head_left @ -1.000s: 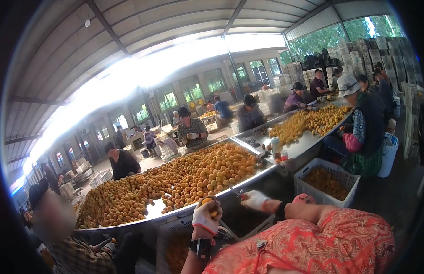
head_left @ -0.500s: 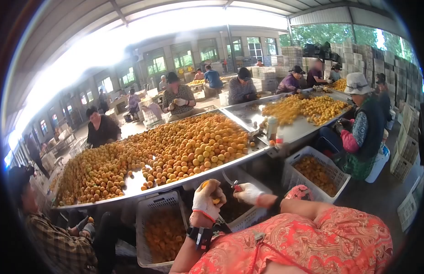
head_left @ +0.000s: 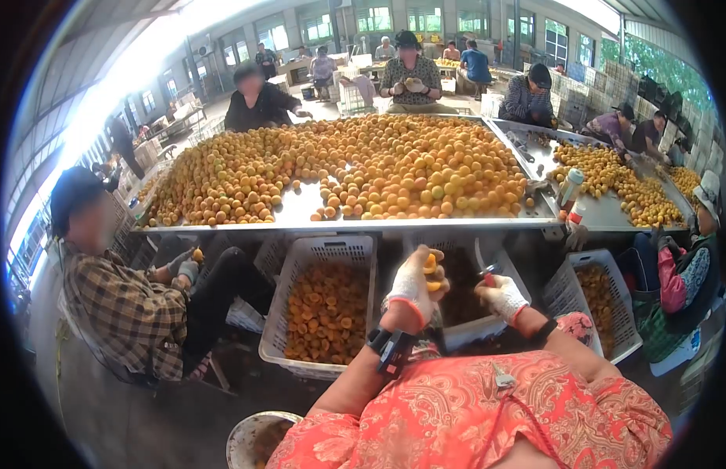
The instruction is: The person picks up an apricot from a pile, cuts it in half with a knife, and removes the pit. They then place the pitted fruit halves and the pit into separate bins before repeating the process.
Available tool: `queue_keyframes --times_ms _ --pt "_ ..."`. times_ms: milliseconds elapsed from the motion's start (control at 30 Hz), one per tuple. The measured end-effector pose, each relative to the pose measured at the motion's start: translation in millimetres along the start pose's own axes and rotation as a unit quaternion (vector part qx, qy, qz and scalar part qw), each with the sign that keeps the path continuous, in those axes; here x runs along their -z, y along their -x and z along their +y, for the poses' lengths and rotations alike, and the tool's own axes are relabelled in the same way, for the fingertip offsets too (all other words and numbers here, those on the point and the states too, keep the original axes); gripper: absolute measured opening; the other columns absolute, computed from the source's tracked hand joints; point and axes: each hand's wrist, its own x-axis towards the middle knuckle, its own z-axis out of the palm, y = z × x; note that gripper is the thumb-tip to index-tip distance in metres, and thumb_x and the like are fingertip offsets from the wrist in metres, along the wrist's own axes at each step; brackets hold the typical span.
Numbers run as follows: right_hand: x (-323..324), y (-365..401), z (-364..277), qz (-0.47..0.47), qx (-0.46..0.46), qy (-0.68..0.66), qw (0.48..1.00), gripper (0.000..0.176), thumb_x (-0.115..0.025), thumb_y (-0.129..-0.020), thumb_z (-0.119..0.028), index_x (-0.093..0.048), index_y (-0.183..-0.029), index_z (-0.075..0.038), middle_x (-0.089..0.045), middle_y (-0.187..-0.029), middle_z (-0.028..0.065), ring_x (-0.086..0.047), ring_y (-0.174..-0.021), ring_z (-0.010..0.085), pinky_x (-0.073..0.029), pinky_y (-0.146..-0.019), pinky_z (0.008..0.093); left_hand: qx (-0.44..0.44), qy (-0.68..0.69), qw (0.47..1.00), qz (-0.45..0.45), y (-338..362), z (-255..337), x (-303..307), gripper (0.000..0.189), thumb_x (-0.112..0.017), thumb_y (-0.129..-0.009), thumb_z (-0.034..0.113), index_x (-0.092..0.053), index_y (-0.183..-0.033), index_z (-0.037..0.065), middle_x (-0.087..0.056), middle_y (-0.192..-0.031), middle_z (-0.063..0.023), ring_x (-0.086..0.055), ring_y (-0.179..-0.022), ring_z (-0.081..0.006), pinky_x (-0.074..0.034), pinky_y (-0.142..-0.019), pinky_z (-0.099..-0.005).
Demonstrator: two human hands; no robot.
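My left hand (head_left: pixel 410 285), in a white knit glove with a red cuff, is closed around apricot pieces (head_left: pixel 432 267) whose orange flesh shows at the fingers. In my right hand (head_left: pixel 504 298), also gloved, is a small knife (head_left: pixel 479 254) with a thin curved blade pointing up and a partly hidden red handle. The blade is apart from the fruit. Both hands are above a pale plastic crate (head_left: pixel 500 322), its contents dark and partly hidden. Beyond them, a metal table (head_left: pixel 300 205) bears a large heap of whole apricots (head_left: pixel 386 168).
A crate of apricot halves (head_left: pixel 273 332) stands left of my hands, another crate (head_left: pixel 625 332) to the right. A bucket (head_left: pixel 242 438) is low at left. A person in a checked shirt (head_left: pixel 128 313) sits at left; several others work around the tables. Bottles (head_left: pixel 570 187) stand on the right table.
The view has swung left and levelled, showing more of the person and crate at left. My hands remain close together, and more orange flesh shows at my left fingers.
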Motion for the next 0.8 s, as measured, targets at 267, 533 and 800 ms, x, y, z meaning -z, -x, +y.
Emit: queue_keyframes --times_ms 267,533,800 --pt "-2.2 1.1 -0.6 0.017 -0.058 -0.015 0.998 0.010 -0.070 -0.084 -0.017 -0.065 -0.083 -0.009 -0.056 -0.062 -0.0005 -0.048 -0.047 0.0110 -0.036 -0.043 0.0288 -0.026 -0.032 0.999 0.010 -7.0 -2.3 -7.4 0.022 -0.059 -0.097 0.024 -0.060 -0.108 0.005 -0.058 -0.085 -0.0068 -0.057 -0.068 -0.0174 -0.049 -0.059 -0.0269" --pt "1.0 7.6 -3.5 0.009 -0.057 -0.048 0.997 0.007 -0.066 -0.084 -0.015 -0.063 -0.084 -0.009 -0.055 -0.061 0.0008 -0.046 -0.044 0.0109 -0.033 -0.039 0.0280 -0.043 -0.016 0.999 0.017 -2.5 7.0 -6.8 0.022 -0.057 -0.094 0.018 -0.061 -0.112 0.005 -0.060 -0.089 -0.0100 -0.056 -0.067 -0.0187 -0.045 -0.059 -0.0254" --pt "2.8 14.2 -9.2 0.039 0.001 -0.028 0.999 0.020 -0.067 -0.082 -0.027 -0.062 -0.076 -0.009 -0.055 -0.061 0.0004 -0.048 -0.047 0.0116 -0.035 -0.044 0.0298 -0.163 -0.011 0.984 0.073 41.0 73.2 35.6 0.032 -0.060 -0.096 0.021 -0.057 -0.117 -0.003 -0.062 -0.090 -0.0111 -0.058 -0.071 -0.0151 -0.047 -0.056 -0.0210"
